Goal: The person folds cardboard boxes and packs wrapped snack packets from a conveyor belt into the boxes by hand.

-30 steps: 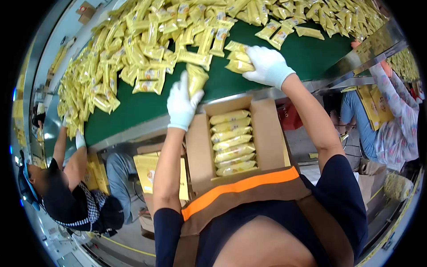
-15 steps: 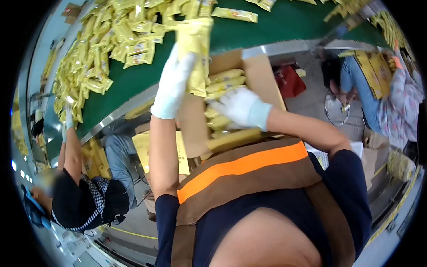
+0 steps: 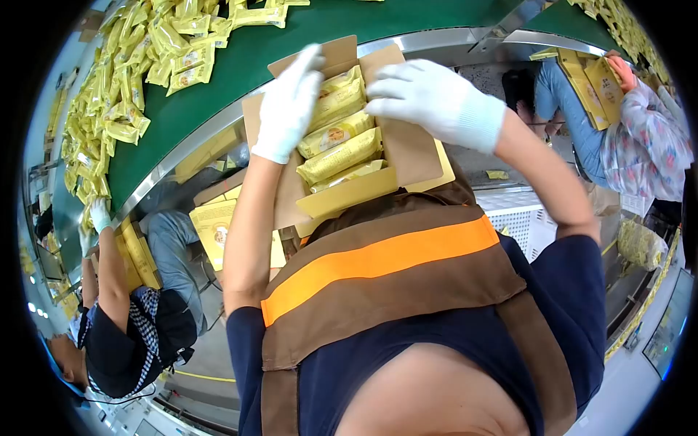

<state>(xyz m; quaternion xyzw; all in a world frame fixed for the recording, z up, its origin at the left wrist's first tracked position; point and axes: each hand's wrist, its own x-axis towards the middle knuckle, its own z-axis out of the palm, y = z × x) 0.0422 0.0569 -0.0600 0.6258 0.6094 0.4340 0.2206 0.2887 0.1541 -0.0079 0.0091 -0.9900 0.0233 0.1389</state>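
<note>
An open cardboard box (image 3: pixel 347 193) in front of my apron holds a row of yellow plastic-wrapped packets (image 3: pixel 340 156). Its flaps stand folded outward. My left hand (image 3: pixel 289 102), in a white glove, is at the box's left far side with its fingers stretched out, beside the packets, and holds nothing that I can see. Over the right flap (image 3: pixel 414 149) lies my right hand (image 3: pixel 432 102), also gloved, fingers extended toward the packets and slightly blurred. Whether its fingertips touch the flap or a packet is unclear.
A green conveyor belt (image 3: pixel 218 98) with a metal edge runs behind the box, bearing a heap of yellow packets (image 3: pixel 116 80). Co-workers sit at left (image 3: pixel 138 320) and right (image 3: pixel 632 138). A yellow carton (image 3: pixel 218 229) stands left of the box, a white crate (image 3: pixel 512 214) to the right.
The packet that my left hand held is no longer in it. My right hand has lifted from inside the box to its right flap. More of the box's contents shows now.
</note>
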